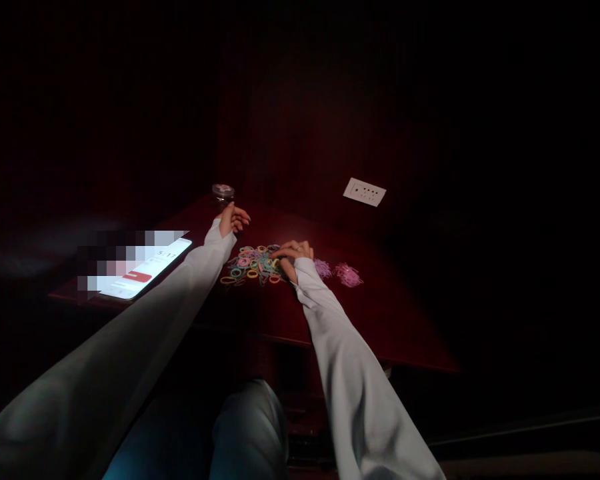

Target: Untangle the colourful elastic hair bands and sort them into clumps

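Observation:
Small elastic hair ties [253,263] in mixed colours lie in a loose pile on the dark red table. My right hand [296,252] reaches over the pile's right side, index finger stretched into the ties and thumb apart from it; nothing visible is gripped. To its right are a purple heap of bands [323,269] and a pink heap of bands [349,275]. My left hand [234,219] hovers above and behind the pile, fingers loosely bent and apart, with nothing seen in it. Just behind it stands a clear lidded jar [223,192], partly hidden by the hand.
A lit phone [147,273] lies on the table's left side, partly covered by blurred blocks. The dark red table [380,327] ends at a front edge near my knees. A white socket plate [365,192] sits on the wall behind. Surroundings are very dark.

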`<state>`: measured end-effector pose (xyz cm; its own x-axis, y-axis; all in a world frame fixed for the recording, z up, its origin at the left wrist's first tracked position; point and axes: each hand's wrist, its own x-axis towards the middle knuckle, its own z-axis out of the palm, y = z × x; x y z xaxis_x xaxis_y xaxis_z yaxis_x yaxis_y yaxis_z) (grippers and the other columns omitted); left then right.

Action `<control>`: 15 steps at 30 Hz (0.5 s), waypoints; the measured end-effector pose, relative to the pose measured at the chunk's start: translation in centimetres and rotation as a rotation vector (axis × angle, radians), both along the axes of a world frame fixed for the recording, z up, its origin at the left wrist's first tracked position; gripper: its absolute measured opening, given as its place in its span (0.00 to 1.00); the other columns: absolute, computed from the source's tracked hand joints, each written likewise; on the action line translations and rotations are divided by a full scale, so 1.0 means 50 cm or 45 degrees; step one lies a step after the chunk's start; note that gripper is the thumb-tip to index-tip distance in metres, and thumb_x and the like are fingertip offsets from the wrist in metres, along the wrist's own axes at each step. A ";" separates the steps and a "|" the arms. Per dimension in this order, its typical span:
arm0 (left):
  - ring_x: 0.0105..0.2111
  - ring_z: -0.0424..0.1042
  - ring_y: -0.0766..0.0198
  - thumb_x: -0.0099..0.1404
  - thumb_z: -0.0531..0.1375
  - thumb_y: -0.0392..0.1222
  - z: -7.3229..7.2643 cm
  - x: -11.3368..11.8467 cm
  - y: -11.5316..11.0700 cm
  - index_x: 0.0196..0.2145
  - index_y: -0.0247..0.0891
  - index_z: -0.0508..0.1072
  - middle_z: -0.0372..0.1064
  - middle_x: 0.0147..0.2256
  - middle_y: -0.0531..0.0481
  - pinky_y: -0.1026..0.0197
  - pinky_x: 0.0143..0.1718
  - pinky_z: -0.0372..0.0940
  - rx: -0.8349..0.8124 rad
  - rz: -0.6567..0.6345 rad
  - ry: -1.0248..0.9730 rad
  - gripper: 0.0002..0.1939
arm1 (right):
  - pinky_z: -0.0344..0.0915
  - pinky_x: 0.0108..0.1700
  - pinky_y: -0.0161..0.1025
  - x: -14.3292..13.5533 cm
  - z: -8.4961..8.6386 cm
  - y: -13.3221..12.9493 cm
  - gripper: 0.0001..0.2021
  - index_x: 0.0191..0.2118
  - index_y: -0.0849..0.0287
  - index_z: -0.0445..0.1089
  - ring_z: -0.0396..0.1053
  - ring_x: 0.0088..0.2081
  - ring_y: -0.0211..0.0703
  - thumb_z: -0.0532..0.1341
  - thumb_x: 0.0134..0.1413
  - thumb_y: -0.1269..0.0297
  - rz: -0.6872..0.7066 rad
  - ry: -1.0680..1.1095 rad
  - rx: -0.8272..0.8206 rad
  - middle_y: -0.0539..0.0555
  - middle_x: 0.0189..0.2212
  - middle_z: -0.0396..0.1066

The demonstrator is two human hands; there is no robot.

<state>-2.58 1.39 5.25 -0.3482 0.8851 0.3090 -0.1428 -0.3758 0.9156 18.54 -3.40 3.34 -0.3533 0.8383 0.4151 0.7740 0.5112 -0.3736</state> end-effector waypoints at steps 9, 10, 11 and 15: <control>0.17 0.59 0.70 0.73 0.50 0.46 0.017 0.005 -0.019 0.21 0.37 0.68 0.68 0.21 0.48 0.65 0.21 0.51 -0.037 -0.024 -0.127 0.23 | 0.54 0.58 0.47 0.003 0.010 -0.017 0.22 0.58 0.46 0.78 0.60 0.52 0.50 0.59 0.62 0.68 0.111 0.041 -0.027 0.52 0.49 0.75; 0.17 0.59 0.70 0.73 0.49 0.43 0.020 0.006 -0.021 0.21 0.37 0.68 0.68 0.21 0.49 0.66 0.21 0.51 -0.053 -0.022 -0.144 0.23 | 0.54 0.58 0.47 0.002 0.009 -0.021 0.22 0.59 0.45 0.77 0.59 0.52 0.50 0.60 0.62 0.68 0.145 -0.014 -0.035 0.52 0.51 0.74; 0.17 0.58 0.71 0.74 0.48 0.41 0.022 0.006 -0.022 0.20 0.37 0.68 0.67 0.20 0.49 0.67 0.20 0.50 -0.078 -0.022 -0.153 0.24 | 0.54 0.58 0.47 0.001 0.009 -0.023 0.22 0.58 0.45 0.77 0.59 0.53 0.51 0.61 0.61 0.67 0.176 -0.061 -0.036 0.52 0.52 0.74; 0.14 0.57 0.72 0.75 0.49 0.45 0.027 0.002 -0.015 0.19 0.37 0.68 0.67 0.17 0.50 0.67 0.17 0.48 -0.149 -0.044 -0.116 0.26 | 0.54 0.58 0.47 0.001 0.008 -0.024 0.16 0.52 0.45 0.81 0.59 0.53 0.50 0.62 0.62 0.66 0.257 -0.111 -0.014 0.51 0.53 0.73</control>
